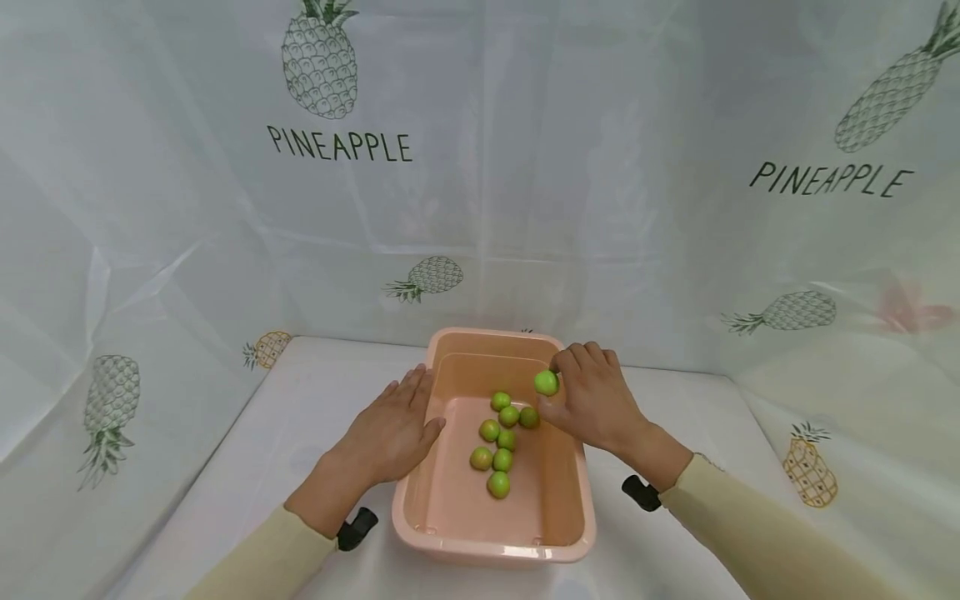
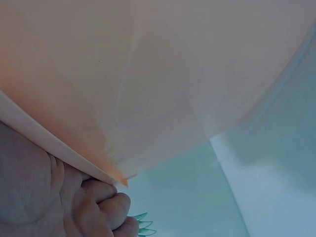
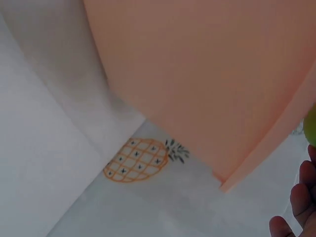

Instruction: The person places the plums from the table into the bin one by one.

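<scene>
A peach-coloured plastic basin (image 1: 491, 552) stands on the white-covered table, with several small round green fruits (image 1: 498, 484) lying loosely down the middle of its floor. My right hand (image 1: 597, 400) pinches one more green fruit (image 1: 547, 382) between thumb and fingers, above the basin's right rim. Part of that held fruit (image 3: 310, 126) shows at the edge of the right wrist view. My left hand (image 1: 392, 427) rests on the basin's left rim with its fingers straight. In the left wrist view, the left palm (image 2: 29, 182) lies against the rim beside the basin's outer wall (image 2: 148, 74).
A white sheet (image 1: 525, 208) printed with pineapples hangs behind and at both sides of the table (image 1: 322, 375). Black straps (image 1: 357, 528) are on both wrists. The basin's raised wall (image 3: 207, 74) stands close to the right hand.
</scene>
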